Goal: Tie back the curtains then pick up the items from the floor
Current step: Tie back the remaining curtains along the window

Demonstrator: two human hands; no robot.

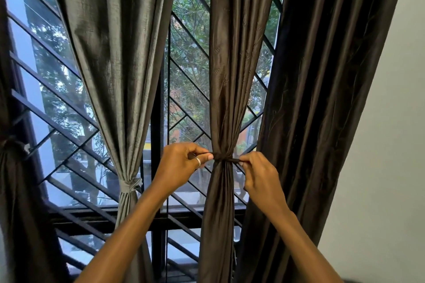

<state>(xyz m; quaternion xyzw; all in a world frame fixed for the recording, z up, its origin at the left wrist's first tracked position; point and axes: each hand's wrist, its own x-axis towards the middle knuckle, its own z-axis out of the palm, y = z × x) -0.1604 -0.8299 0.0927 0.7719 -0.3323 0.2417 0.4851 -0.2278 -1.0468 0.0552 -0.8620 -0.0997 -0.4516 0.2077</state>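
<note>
A window [188, 71] w/ a black diagonal grille [57, 122] fills the bkgd, green trees behind the glass; a pale wall [391, 145] runs down the right side. Four curtains hang in front, largest first: a dark brown curtain [322, 99] at right, loose, not tied; a grey curtain [115, 53] left of centre, gathered low by a grey tie [132, 187]; a brown sheer curtain [226, 64] in the middle, pinched to a narrow waist; a dark curtain [11, 190] at far left edge, also bunched, mostly cut off. Both forearms reach up from the bottom of the frame; left hand [181, 165] sits just left of the sheer's waist, right hand [259, 177] just right of it. A dark band [224, 157] wraps round the waist; left thumb & fingers pinch its left end, right fingertips pinch its right end, both grips narrow & closed on the band, ends pulled apart sideways. A silver ring [198, 162] on a left finger. Floor & items there not in view.
</note>
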